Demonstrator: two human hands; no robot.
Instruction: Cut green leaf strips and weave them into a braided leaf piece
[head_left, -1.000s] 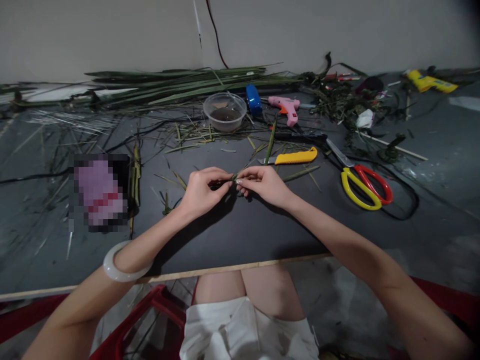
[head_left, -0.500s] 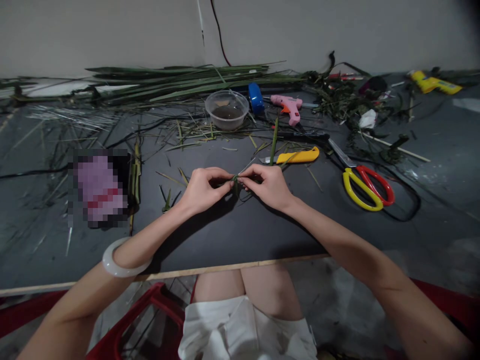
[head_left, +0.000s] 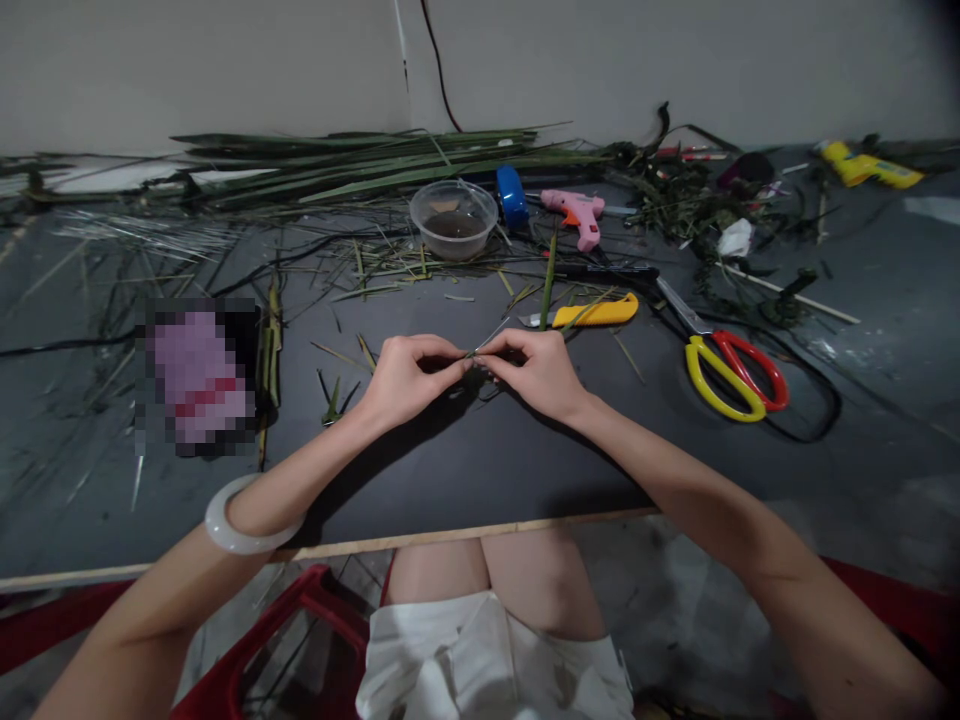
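Observation:
My left hand [head_left: 405,378] and my right hand [head_left: 534,370] meet fingertip to fingertip above the dark board [head_left: 480,470]. Both pinch a thin green leaf strip [head_left: 480,348] that runs between them and sticks up a little to the right. Most of the strip is hidden inside my fingers. A white bangle [head_left: 238,520] sits on my left wrist.
Behind my hands lie a yellow utility knife [head_left: 592,312], yellow-and-red scissors [head_left: 731,372], a pink glue gun [head_left: 576,214], a clear plastic bowl [head_left: 452,220], a blue tape roll [head_left: 511,195]. Long green leaves [head_left: 360,160] are piled at the wall. A blurred pink object [head_left: 196,377] lies left.
My hands stayed nearly in place; the fingers shifted on the strip, and the loose end hanging below them is now tucked up between the fingertips.

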